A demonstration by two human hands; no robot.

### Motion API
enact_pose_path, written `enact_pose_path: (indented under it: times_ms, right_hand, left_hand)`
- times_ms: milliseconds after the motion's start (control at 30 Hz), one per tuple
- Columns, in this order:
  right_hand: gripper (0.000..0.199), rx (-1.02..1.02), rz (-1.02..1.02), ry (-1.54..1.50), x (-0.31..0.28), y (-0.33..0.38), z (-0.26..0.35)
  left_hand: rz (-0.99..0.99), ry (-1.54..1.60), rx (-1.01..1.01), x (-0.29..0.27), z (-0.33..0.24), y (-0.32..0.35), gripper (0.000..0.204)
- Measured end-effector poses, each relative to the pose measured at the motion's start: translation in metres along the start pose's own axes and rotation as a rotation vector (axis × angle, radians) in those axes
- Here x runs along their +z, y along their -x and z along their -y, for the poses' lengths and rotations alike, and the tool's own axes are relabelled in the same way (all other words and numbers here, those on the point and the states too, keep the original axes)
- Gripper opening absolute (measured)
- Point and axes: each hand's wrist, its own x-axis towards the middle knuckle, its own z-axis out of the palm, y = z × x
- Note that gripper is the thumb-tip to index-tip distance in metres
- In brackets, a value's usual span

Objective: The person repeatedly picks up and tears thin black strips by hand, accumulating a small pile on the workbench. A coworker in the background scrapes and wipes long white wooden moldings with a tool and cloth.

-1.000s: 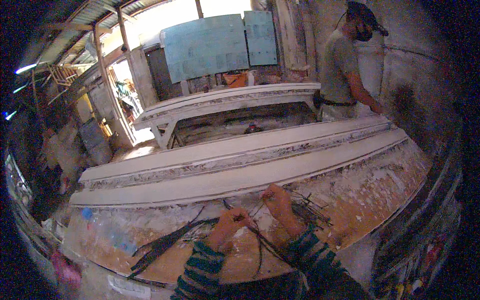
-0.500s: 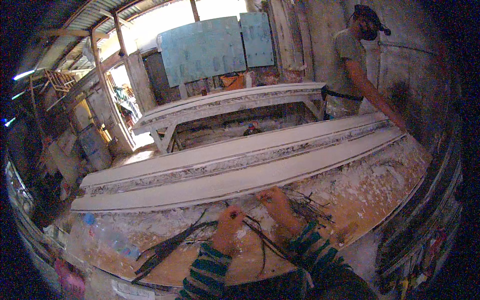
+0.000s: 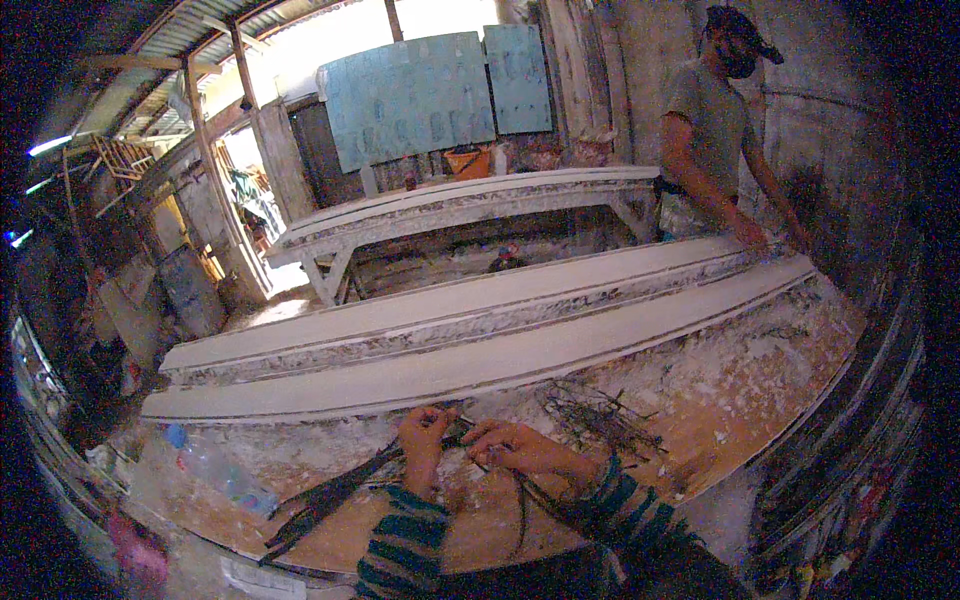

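Observation:
My left hand [image 3: 424, 440] and my right hand [image 3: 515, 448] meet over a plaster-crusted workbench [image 3: 760, 400], both pinching the same dark thin strands [image 3: 455, 437]. The strands [image 3: 330, 495] trail in a bundle to the lower left, and one loops down under my right forearm. Both sleeves are green striped. A loose tangle of dark fibres [image 3: 600, 420] lies just right of my right hand. Beyond my hands run two long white moulded strips [image 3: 470, 345], side by side across the bench.
A person [image 3: 715, 130] in a grey shirt stands at the far right end, hands on the strips. Behind is a second white bench [image 3: 450, 210] on legs, with blue panels [image 3: 430, 95] on the wall. A clear plastic bottle [image 3: 215, 470] lies at the left.
My hands have drawn closer together on the strands and shifted slightly toward the white strips. The other person has leaned in, hands lowered onto the strip ends.

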Motion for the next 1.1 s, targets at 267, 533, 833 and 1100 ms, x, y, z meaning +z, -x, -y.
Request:
enact_pose_path:
  times_ms: [267,533,833,1100]
  right_hand:
    - [0.019,-0.015,-0.019,0.109,-0.007,-0.001,0.013]
    - [0.015,0.032,-0.325,0.259,-0.022,0.001,-0.009]
    - [0.014,0.075,-0.683,0.788,-0.042,-0.001,-0.038]
    - [0.013,-0.03,-0.782,0.843,-0.033,-0.006,-0.024]
  left_hand:
    - [0.104,0.1,0.057,0.003,-0.005,0.003,0.017]
    - [0.294,0.276,0.04,0.01,0.003,0.004,0.013]
    - [0.828,0.209,0.269,0.001,-0.034,0.032,0.011]
    - [0.851,0.221,0.169,0.012,-0.046,0.045,0.016]
